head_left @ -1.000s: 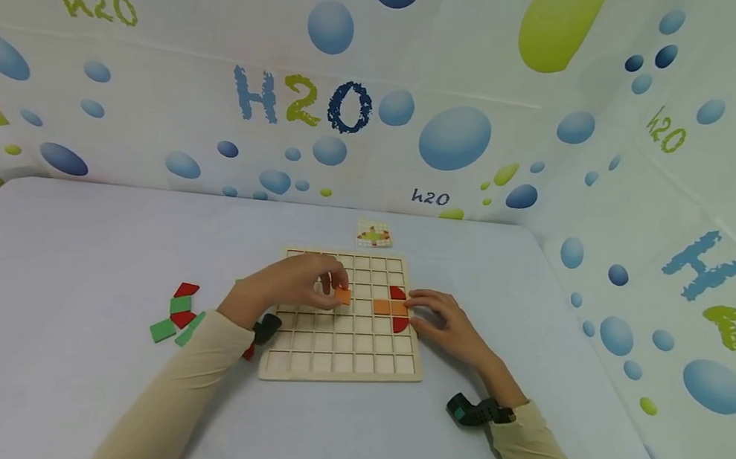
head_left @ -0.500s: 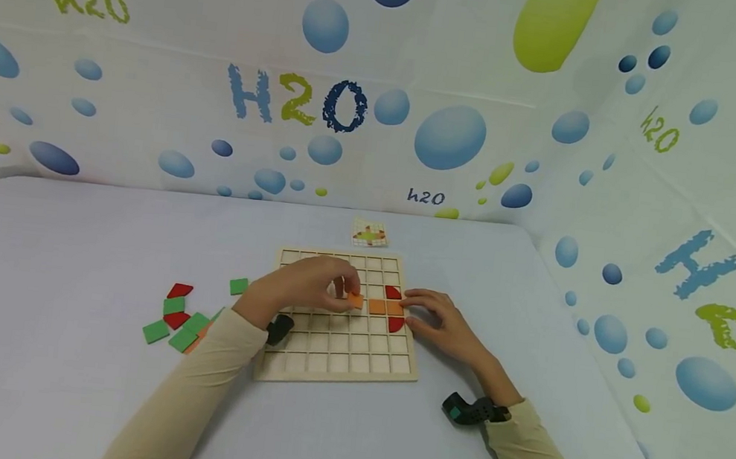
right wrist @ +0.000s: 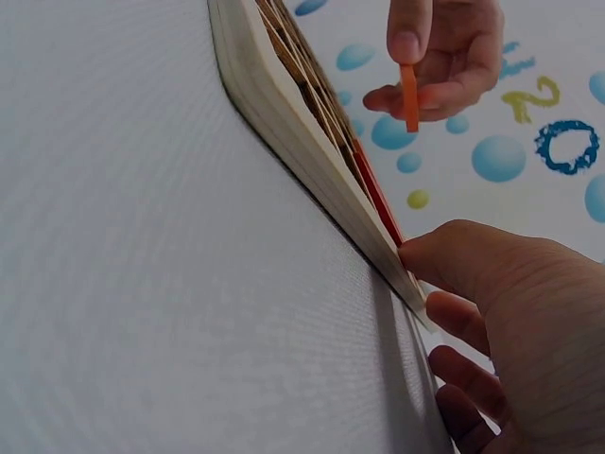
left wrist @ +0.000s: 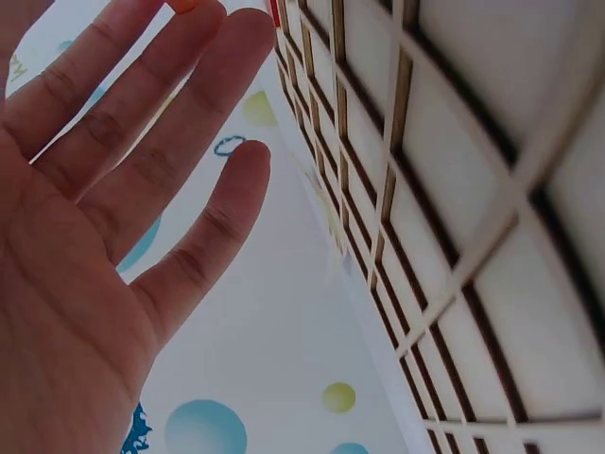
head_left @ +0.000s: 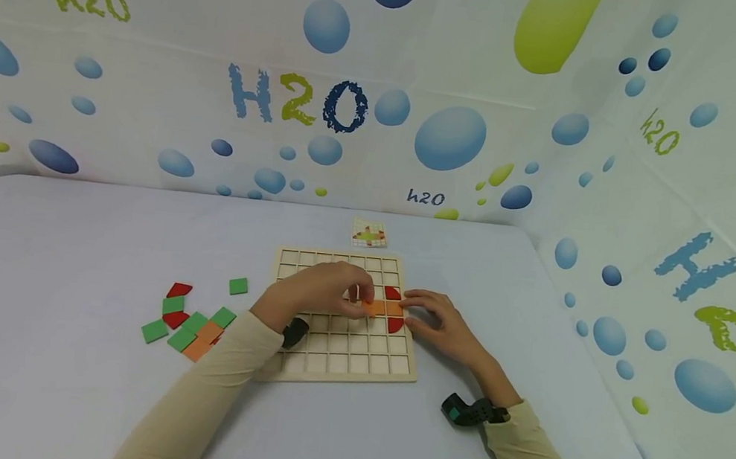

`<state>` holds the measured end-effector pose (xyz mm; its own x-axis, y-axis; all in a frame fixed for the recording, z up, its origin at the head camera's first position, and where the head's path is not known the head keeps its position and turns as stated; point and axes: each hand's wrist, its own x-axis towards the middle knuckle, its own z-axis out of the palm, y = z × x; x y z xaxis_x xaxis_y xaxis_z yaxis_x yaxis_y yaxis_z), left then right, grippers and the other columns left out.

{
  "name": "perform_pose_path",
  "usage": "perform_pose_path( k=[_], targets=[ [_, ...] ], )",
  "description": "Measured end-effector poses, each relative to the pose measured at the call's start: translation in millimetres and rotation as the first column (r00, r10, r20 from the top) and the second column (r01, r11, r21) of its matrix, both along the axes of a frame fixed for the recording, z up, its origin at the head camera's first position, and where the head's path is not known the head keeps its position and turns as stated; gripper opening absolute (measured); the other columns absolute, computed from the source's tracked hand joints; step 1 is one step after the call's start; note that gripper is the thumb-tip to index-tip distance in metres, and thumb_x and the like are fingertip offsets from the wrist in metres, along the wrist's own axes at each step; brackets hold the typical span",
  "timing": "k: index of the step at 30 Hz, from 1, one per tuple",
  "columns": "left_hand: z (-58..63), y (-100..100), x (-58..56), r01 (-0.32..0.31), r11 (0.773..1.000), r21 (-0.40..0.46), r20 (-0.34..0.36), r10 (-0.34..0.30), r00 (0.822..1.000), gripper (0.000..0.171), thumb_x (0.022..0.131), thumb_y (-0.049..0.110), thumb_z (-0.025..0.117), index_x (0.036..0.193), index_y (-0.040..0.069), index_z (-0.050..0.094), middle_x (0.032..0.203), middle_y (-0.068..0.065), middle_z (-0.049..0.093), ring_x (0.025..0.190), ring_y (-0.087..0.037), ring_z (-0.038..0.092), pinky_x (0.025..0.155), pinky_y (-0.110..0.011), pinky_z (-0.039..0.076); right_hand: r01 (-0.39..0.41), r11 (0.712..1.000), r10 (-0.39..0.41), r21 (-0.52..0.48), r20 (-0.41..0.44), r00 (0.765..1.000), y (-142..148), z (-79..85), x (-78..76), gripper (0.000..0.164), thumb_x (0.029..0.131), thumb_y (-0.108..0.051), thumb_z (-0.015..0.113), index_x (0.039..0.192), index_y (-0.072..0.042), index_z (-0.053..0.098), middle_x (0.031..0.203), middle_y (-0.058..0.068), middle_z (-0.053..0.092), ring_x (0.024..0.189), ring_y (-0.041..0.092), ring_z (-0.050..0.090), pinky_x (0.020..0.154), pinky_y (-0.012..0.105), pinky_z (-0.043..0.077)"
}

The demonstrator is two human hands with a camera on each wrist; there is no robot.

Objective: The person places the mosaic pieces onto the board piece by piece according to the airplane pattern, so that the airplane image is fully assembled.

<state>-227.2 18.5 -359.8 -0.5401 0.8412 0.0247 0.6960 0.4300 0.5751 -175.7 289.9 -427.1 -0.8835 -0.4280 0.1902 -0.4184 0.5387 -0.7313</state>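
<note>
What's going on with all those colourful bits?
A person's left hand pinches an orange tile above a wooden grid board; the right hand rests at its right edge. Near that edge, red pieces and orange squares lie on the board. More pieces lie on the table to the left, and a card beyond the board.

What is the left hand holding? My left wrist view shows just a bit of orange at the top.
Observer: The right wrist view shows the left hand pinching a thin orange tile between thumb and fingers.

Visitor: Oh! And what's the other hand doing?

Observer: In the head view, the right hand rests at the right edge of the grid board.

Visitor: Are any pieces lying loose?

Observer: Yes, green pieces, red pieces and orange pieces lie on the table, left of the board.
</note>
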Motion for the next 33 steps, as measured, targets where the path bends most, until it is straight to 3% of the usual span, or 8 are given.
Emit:
perform_pose_path(
  k=[5,11,17,24,33],
  targets=[
    [-2.8,7,3.1,-0.009,0.999,-0.046,0.012,0.010,1.000,0.012,0.088,0.022,0.071,0.095,0.012,0.069,0.095,0.004,0.066,0.087,-0.014,0.063,0.076,-0.024,0.049,-0.004,1.000,0.004,-0.006,-0.001,1.000,-1,0.3,-0.5,0.030,0.092,-0.010,0.067,0.122,-0.009,0.066,0.137,0.013,0.055,0.130,0.036,0.042,0.103,0.058,0.035],
    [-7.2,14,7.9,-0.024,0.993,-0.119,-0.024,0.022,0.999,0.014,0.088,0.028,0.073,0.091,0.015,0.068,0.089,0.007,0.063,0.080,-0.009,0.059,0.072,-0.025,0.048,-0.004,1.000,0.004,-0.002,-0.009,1.000,0,-0.2,-1.0,0.030,0.091,-0.010,0.067,0.122,-0.009,0.066,0.136,0.013,0.055,0.129,0.036,0.043,0.102,0.057,0.036],
    [-9.4,15,8.6,-0.035,0.985,-0.169,-0.026,0.031,0.999,0.009,0.087,0.025,0.073,0.088,0.018,0.067,0.084,0.009,0.059,0.075,-0.008,0.053,0.070,-0.026,0.046,-0.006,1.000,0.006,0.002,-0.013,1.000,0,-0.6,-1.6,0.030,0.091,-0.009,0.067,0.122,-0.009,0.066,0.136,0.013,0.055,0.129,0.035,0.043,0.102,0.056,0.036],
    [-8.6,14,10.2,-0.028,0.987,-0.156,-0.022,0.025,0.999,0.006,0.086,0.018,0.073,0.091,0.017,0.069,0.089,0.007,0.061,0.077,-0.009,0.054,0.072,-0.027,0.047,-0.001,1.000,0.001,-0.005,-0.007,1.000,0,1.1,-0.6,0.030,0.091,-0.010,0.068,0.121,-0.009,0.066,0.136,0.013,0.055,0.129,0.035,0.043,0.102,0.057,0.036],
    [-13.9,24,14.4,-0.057,0.986,-0.158,-0.039,0.051,0.998,0.007,0.090,0.022,0.071,0.093,0.016,0.070,0.090,0.006,0.060,0.080,-0.009,0.054,0.075,-0.029,0.047,-0.004,1.000,0.004,-0.008,-0.009,1.000,0,-0.1,-0.6,0.030,0.092,-0.010,0.067,0.122,-0.010,0.066,0.136,0.012,0.055,0.128,0.035,0.043,0.101,0.056,0.037]
  ],
)
